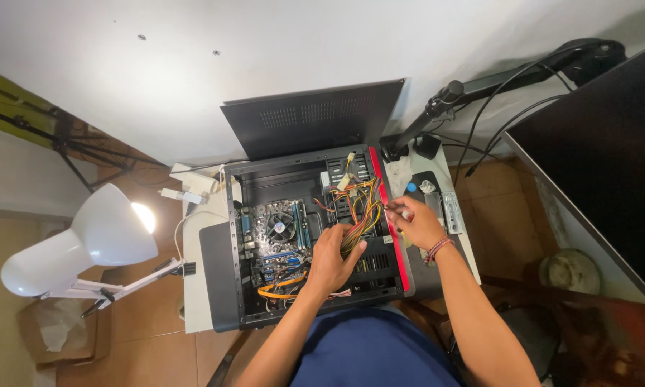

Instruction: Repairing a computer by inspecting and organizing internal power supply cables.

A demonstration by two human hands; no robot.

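Note:
An open black computer case (pixel 233 265) with a red front edge lies on its side on a small table. Inside I see the motherboard (pixel 261 247) with a round cooling fan (pixel 280 228). My left hand (pixel 331 259) reaches into the case and grips a bundle of yellow, red and black power cables (pixel 363 215). My right hand (pixel 415 223) rests at the case's red edge, pinching a small light object between its fingers; what it is stays unclear. A beaded bracelet sits on my right wrist. Orange flat cables (pixel 279 288) lie near the case's bottom.
The case's side panel (pixel 311 118) leans against the wall behind. A lit white desk lamp (pixel 100 240) stands at left. A monitor arm (pixel 494 82) and a dark monitor (pixel 602 172) fill the right. Small items lie on the table's right strip (pixel 444 204). A tripod (pixel 64 143) stands far left.

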